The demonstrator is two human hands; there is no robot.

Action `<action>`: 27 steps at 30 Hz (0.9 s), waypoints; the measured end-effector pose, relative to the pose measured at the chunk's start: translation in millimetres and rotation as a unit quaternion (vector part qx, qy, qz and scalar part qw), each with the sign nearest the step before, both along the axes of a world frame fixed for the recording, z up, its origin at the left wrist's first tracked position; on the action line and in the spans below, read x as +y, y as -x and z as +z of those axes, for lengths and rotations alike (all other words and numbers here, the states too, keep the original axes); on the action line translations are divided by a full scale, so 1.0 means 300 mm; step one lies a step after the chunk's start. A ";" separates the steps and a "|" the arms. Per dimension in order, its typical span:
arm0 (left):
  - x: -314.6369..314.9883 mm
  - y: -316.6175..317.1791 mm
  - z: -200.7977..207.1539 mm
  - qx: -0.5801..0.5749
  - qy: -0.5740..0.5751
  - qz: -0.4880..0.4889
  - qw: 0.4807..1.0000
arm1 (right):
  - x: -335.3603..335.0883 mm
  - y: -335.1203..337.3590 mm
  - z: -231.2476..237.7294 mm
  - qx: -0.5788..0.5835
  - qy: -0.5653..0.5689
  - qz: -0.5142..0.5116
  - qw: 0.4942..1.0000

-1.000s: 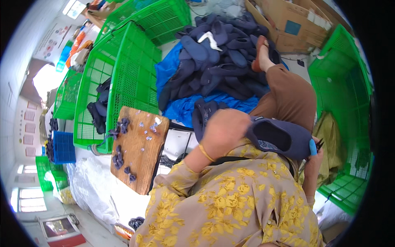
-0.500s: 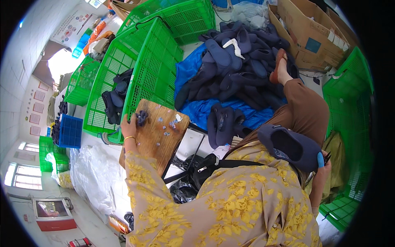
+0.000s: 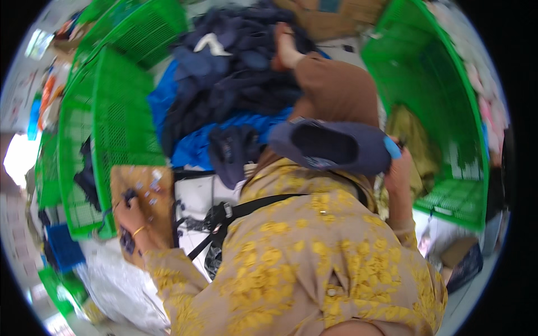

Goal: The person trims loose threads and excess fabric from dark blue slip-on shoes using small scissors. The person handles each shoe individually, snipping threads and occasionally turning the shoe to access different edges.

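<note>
My right hand (image 3: 399, 171) grips a navy slip-on shoe (image 3: 367, 147) by one end and holds it over my lap, its opening facing up. A light-blue cover shows on a finger there, and a small dark thing by the fingertips is too blurred to name. Over a wooden board (image 3: 159, 215) at the left, the fingers of my left hand (image 3: 130, 215) are closed on a small dark piece (image 3: 129, 195), blurred. Another dark clump (image 3: 127, 241) lies by the wrist. Small pale bits (image 3: 153, 187) are scattered on the board.
A heap of navy shoes (image 3: 241, 78) lies on a blue sheet (image 3: 188, 147) ahead, with a pair (image 3: 230, 151) nearer me. Green crates (image 3: 120, 123) stand left, another green crate (image 3: 420, 61) right. A cardboard box (image 3: 336, 19) is behind. Clear plastic (image 3: 120, 285) lies lower left.
The view has swung right, so the scene sits further left. My left hand has moved nearer along the board, its fingers now on a dark piece. My right hand still holds the shoe.
</note>
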State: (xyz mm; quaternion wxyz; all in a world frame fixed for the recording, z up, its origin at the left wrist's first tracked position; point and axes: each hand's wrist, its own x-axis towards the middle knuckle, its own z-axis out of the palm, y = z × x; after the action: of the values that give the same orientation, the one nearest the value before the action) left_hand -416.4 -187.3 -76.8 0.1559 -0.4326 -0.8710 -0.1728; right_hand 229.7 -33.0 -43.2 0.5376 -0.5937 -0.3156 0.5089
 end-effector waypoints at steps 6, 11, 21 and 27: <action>-0.033 0.032 0.000 -0.019 0.007 0.059 0.998 | 0.015 0.009 0.044 0.071 -0.042 -0.051 0.995; 0.096 -0.124 0.157 -0.100 -0.057 0.026 0.993 | -0.010 0.053 0.039 -0.029 -0.041 -0.003 0.999; 0.398 -1.046 0.395 -0.526 -0.077 -0.443 0.722 | -0.148 -0.003 0.102 -0.300 -0.041 0.123 0.945; 0.503 -1.317 0.336 -0.449 0.143 -0.656 0.589 | -0.220 -0.048 -0.014 -0.398 -0.054 0.222 0.889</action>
State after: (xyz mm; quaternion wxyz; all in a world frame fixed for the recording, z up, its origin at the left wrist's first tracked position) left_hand -21.3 -36.5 24.0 -0.4745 -0.7712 -0.3240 -0.2741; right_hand 244.1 -98.9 -47.5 0.2708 -0.6309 -0.6535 0.3187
